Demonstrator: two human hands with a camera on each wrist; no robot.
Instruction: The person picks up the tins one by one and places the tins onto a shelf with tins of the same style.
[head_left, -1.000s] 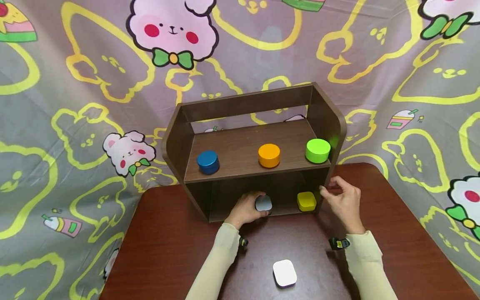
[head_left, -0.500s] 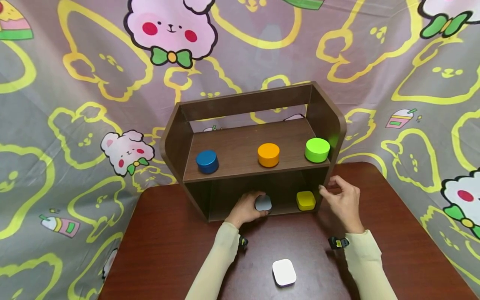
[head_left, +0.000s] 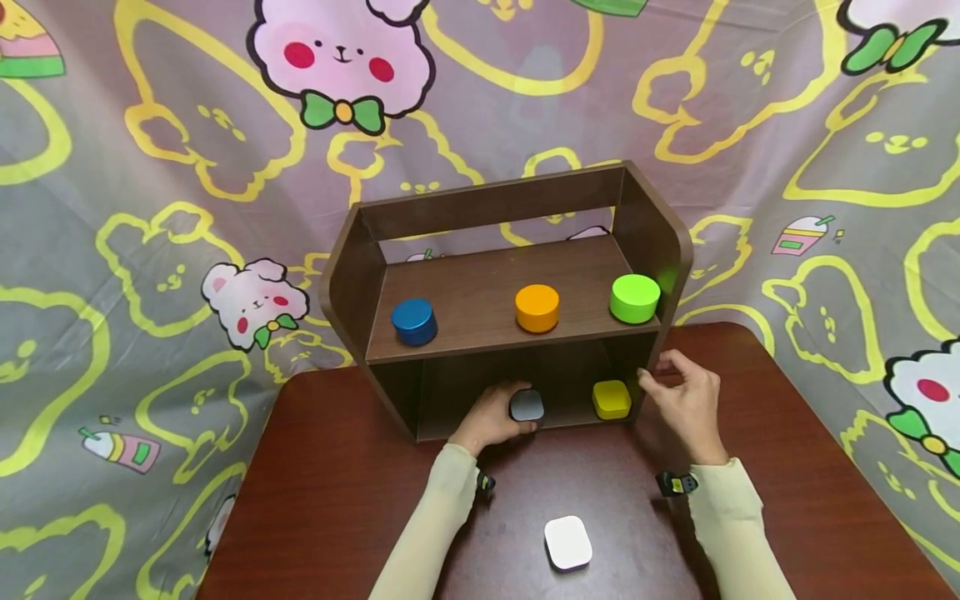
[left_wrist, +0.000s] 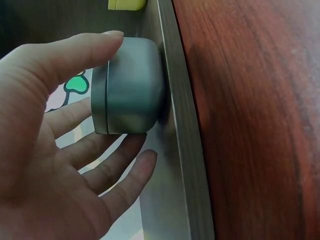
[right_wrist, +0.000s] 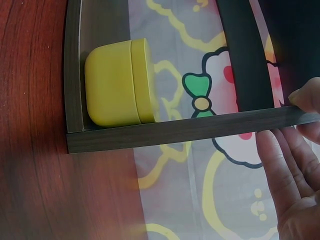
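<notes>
On the lower level of a dark brown wooden shelf (head_left: 517, 340), my left hand (head_left: 487, 421) holds a grey rounded-square tin (head_left: 527, 405) between thumb and fingers. The tin (left_wrist: 135, 87) sits at the shelf board's front edge, its lid seam showing in the left wrist view. My right hand (head_left: 692, 408) pinches the shelf's right side panel (right_wrist: 195, 127), thumb on the inner face and fingers outside. Just inside that panel stands a yellow rounded-square tin (right_wrist: 112, 85), untouched, to the right of the grey one.
Blue (head_left: 415, 322), orange (head_left: 537, 308) and light green (head_left: 635, 298) round tins stand along the upper level. A white rounded-square tin (head_left: 567, 542) lies on the reddish-brown table (head_left: 337, 500) between my forearms. Patterned cloth (head_left: 465, 108) hangs behind.
</notes>
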